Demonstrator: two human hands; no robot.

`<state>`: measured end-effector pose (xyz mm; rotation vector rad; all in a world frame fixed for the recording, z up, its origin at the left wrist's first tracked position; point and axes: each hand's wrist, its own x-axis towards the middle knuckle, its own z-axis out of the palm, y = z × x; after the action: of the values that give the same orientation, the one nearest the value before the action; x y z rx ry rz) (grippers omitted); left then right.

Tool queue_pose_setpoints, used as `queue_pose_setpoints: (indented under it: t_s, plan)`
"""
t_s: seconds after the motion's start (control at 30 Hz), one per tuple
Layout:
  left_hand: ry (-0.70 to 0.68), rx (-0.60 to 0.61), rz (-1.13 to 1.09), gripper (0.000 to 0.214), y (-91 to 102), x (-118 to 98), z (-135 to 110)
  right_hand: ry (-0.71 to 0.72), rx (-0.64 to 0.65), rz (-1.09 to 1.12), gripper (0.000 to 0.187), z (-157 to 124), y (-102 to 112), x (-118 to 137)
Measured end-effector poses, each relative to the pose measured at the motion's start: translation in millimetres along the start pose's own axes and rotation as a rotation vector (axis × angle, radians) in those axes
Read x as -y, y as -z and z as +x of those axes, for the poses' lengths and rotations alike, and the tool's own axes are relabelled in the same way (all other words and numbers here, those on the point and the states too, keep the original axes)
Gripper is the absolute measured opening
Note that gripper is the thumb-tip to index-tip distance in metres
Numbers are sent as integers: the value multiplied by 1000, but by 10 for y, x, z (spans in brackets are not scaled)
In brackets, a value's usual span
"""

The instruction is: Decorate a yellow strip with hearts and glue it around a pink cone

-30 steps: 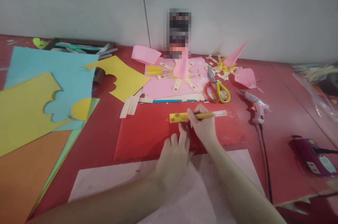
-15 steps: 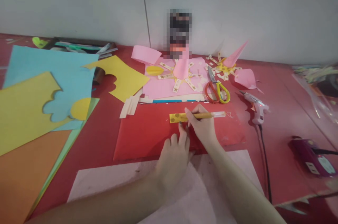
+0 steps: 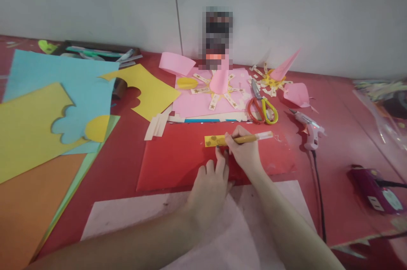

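Observation:
My right hand is closed in a writing grip round a gold-brown pen with a clear end. Its tip, hidden by my fingers, is at a small yellow paper strip that carries brown hand-drawn marks. My left hand rests below the strip, its index finger reaching to the lower edge and the other fingers loosely bent. Under both lies a flat red board.
Beyond the board stand a pink paper cone on starred strips and scissors. A glue gun and a purple power socket lie right. Coloured sheets spread left; cream strips sit nearer.
My right hand and the pen have shifted slightly right along the yellow strip. The left hand stays in place. The whole view has tilted a little.

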<state>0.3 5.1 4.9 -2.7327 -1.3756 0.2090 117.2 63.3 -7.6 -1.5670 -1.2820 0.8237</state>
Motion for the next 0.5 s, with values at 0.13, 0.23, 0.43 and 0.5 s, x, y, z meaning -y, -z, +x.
queue_pose_setpoints:
  t_s: [0.13,0.23,0.43,0.5]
  plan:
    - [3,1,15,43,-4,0,-2,11,-28,-35,28,8,-3,-13]
    - [-7,-5,50,43,-11,-1,-4,8,-54,-43,29,8,6,-7]
    - [14,-9,-5,44,-14,0,-5,-30,-41,44,29,-2,23,13]
    - [14,-2,-25,43,-10,0,-2,-26,-30,39,30,-6,21,19]
